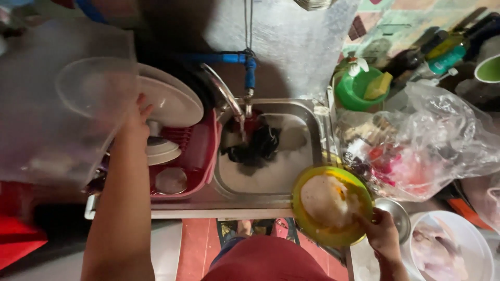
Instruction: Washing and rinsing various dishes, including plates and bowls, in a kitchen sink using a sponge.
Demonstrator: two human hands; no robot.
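Hands: left [136,120] grips blurred clear lid [96,88]; right [382,231] holds soapy yellow plate [331,205].

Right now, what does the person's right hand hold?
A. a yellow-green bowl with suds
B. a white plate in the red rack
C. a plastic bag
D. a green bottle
A: the right hand grips the rim of the yellow-green bowl beside the sink.
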